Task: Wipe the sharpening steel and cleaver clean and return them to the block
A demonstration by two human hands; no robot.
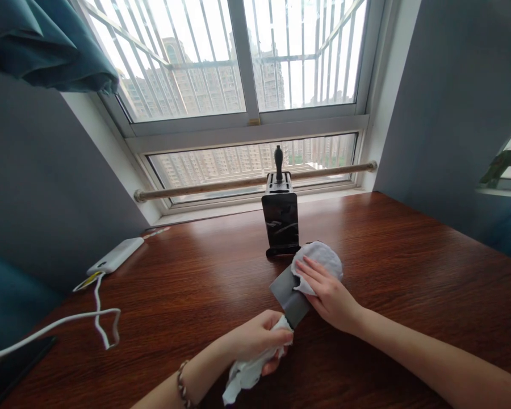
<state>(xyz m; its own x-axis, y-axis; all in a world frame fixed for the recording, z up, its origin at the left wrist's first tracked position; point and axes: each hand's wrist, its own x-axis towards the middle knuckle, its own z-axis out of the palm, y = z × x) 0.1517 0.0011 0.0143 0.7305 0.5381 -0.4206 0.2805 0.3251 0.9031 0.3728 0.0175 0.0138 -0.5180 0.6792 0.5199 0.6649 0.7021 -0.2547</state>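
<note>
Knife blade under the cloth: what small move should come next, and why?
Probably slide the right hand and its white cloth along the blade toward the left hand, which grips a tissue: the cloth covers only the far end; the near stretch is bare.

No lettering, brand or number can be read on the knife block (280, 221), power bank (116, 255) or cleaver (290, 295).
</note>
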